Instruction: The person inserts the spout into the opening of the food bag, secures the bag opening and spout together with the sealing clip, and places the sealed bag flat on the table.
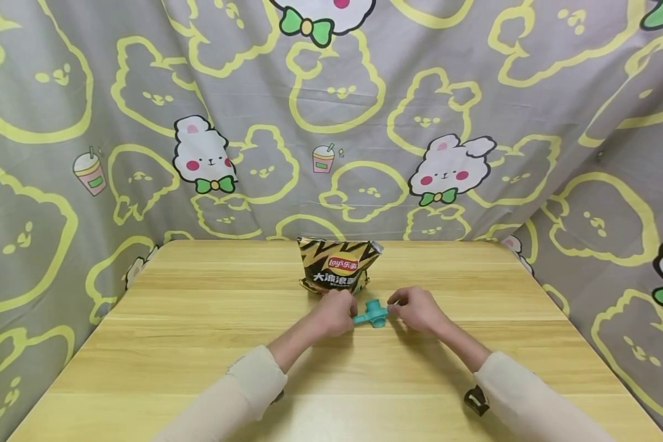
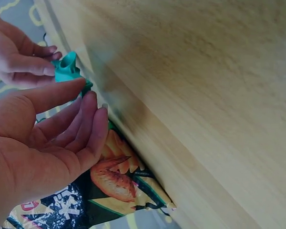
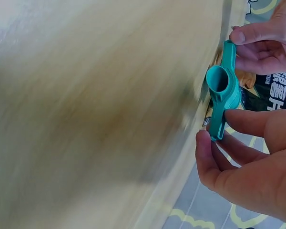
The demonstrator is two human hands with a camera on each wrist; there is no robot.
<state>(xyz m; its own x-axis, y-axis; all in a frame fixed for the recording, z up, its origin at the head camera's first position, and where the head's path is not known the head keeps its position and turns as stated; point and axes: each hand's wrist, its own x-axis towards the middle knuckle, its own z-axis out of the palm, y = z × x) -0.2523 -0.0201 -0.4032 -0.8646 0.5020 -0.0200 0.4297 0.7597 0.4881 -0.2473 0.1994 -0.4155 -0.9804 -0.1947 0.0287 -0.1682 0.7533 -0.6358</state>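
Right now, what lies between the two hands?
The teal clip, pinched at its ends by the left hand and right hand; the right wrist view shows it.

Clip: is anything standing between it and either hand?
Nothing visible: the left hand and right hand pinch opposite ends of the clip. The bag stands beyond the left hand, not between.

Chip bag (image 1: 336,261) stands on table (image 1: 199,307) behind clip (image 1: 374,314).

Clip (image 3: 232,92): smooth plastic. Chip bag (image 1: 337,267): glossy foil. Table (image 1: 199,362): smooth wood-grain. Curtain (image 1: 276,80): matt cloth.
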